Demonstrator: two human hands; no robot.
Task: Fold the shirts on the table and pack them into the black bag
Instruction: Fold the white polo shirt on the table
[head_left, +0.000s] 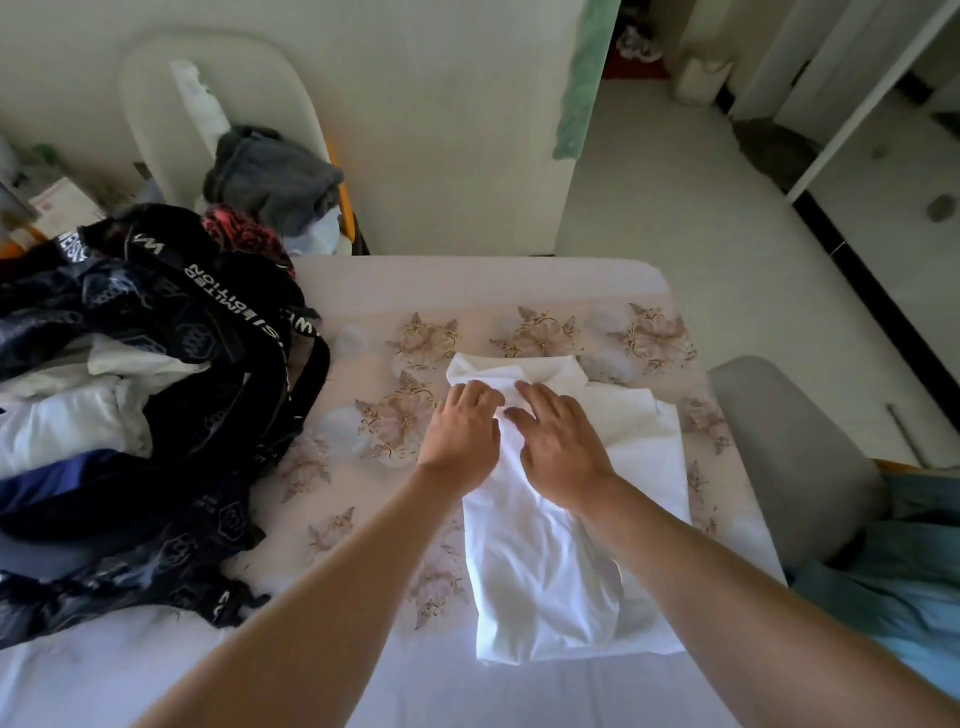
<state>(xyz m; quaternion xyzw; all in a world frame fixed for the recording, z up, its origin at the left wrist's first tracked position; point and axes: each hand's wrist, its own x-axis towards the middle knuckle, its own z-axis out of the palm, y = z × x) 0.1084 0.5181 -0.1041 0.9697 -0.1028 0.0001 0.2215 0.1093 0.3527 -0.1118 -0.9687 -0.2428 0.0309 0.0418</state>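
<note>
- Floral-clothed table (519, 291), with white shirt (545, 545) folded narrow at centre; not yet packed.
- Pressed its collar end: right hand (558, 447) flat, fingers spread; left hand (462, 431) bent-fingered, grip unclear.
- Gaped leftward: black bag (208, 338), clothes already inside.

White capitals ran along a strap (223, 296) of the black bag (223, 405) at ten o'clock, upside down to the camera, and read "LIMITED EDITION". Further white letters on the strap's lower stretch and on a patch (71, 250) at the bag's eleven-o'clock corner were too creased to read. A red mark on a box (65, 205) beyond was illegible.
</note>
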